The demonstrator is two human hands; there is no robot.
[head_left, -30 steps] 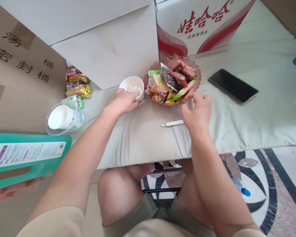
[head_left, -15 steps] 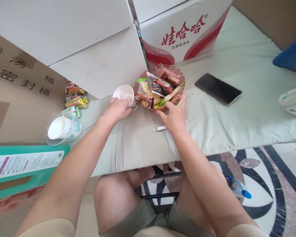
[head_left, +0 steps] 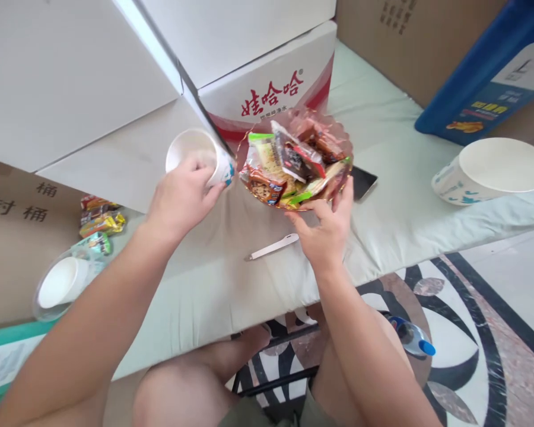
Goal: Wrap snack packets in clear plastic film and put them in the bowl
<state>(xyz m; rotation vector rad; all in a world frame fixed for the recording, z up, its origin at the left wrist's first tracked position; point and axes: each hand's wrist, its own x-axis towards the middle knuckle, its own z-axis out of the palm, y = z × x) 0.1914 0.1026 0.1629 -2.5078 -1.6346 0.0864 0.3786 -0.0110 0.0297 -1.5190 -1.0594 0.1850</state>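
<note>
My left hand (head_left: 182,193) grips a white paper cup (head_left: 220,169) with a blue-green print, thumb outside and fingers over its rim. The cup is tilted. With my right hand (head_left: 327,228) I hold the near right rim of a pinkish clear scalloped bowl (head_left: 345,139). Wrapped snacks (head_left: 289,160) fill this bowl, which is lifted and slightly blurred. Below it, a slim white-handled tool (head_left: 271,247), its exact kind unclear, lies on the cloth. A dark phone (head_left: 364,181) is partly hidden behind the bowl.
A white carton with red lettering (head_left: 271,89) stands behind the bowl. At right are a large paper tub (head_left: 449,181) and a blue jug (head_left: 485,83). On the left lie snack packs (head_left: 100,222) and another paper cup (head_left: 64,281). A plastic bottle (head_left: 412,337) is on the floor.
The bowl has come up off the cloth in my right hand and now overlaps the phone. My left hand has raised the cup and moved it left, apart from the bowl. The view has swung right.
</note>
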